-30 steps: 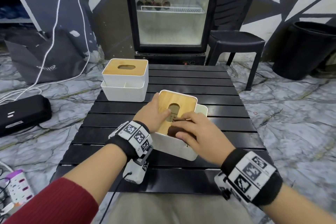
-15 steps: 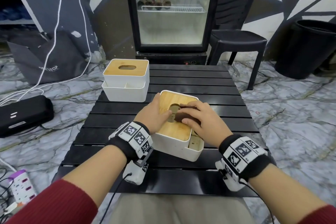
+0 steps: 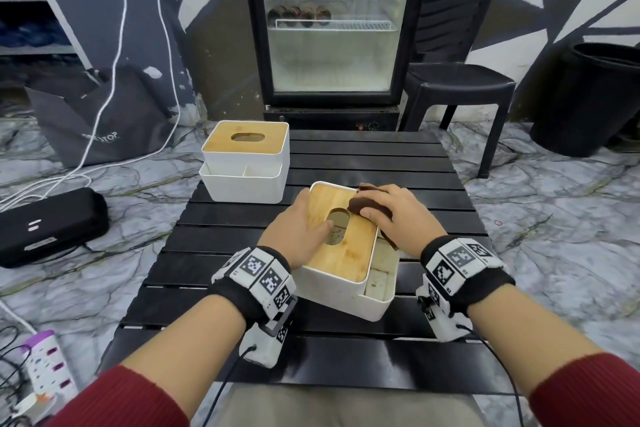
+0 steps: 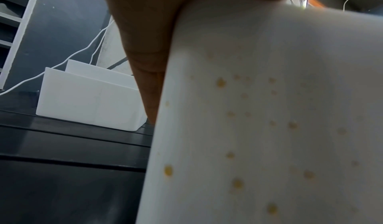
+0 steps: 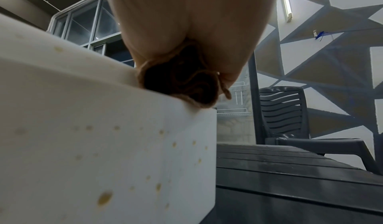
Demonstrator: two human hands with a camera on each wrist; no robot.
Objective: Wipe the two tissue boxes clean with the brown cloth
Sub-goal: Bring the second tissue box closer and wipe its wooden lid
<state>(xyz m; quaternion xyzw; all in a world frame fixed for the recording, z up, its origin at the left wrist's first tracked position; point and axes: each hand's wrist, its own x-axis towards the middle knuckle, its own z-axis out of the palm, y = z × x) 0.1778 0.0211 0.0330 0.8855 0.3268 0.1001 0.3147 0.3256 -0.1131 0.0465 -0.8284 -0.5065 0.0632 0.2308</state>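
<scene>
The right hand (image 3: 394, 215) clutches the bunched brown cloth (image 3: 360, 205) and presses it on the far right corner of the near tissue box (image 3: 341, 291), at the edge of its bamboo lid (image 3: 343, 253). The left hand (image 3: 299, 229) lies flat with relaxed fingers on the lid, apparently steadying it. Yellowish spots dot the box's white wall. The second tissue box (image 3: 244, 161) stands apart at the black slatted table's (image 3: 381, 163) far left.

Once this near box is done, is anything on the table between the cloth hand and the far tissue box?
Nothing visible. The right hand presses the brown cloth on the near tissue box; only bare black table slats lie between it and the far tissue box.
</scene>
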